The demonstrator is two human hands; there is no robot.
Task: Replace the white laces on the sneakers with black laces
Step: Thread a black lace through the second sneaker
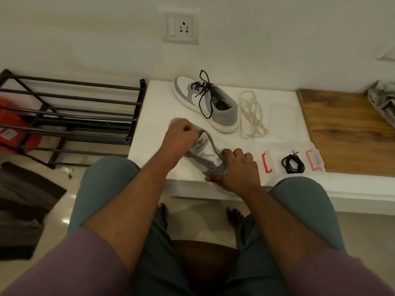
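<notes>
A grey and white sneaker without laces [206, 153] lies on the white bench [149, 116] right in front of me. My left hand [180, 135] is curled into a fist at its heel collar, gripping the edge beside the tongue. My right hand [234, 170] grips the toe end, fingers curled over the eyelet flap. Farther back stands the second sneaker [211, 105], laced in black. A heap of white laces [252, 116] lies to its right. A coiled black lace [292, 164] lies on an opened clear package near the bench's front edge.
A black metal shoe rack [70, 116] stands to the left with a red item behind it. A wooden board [346, 129] covers the bench's right part. Red plastic clips [266, 162] lie by the coiled lace. My knees and bare feet are below the bench edge.
</notes>
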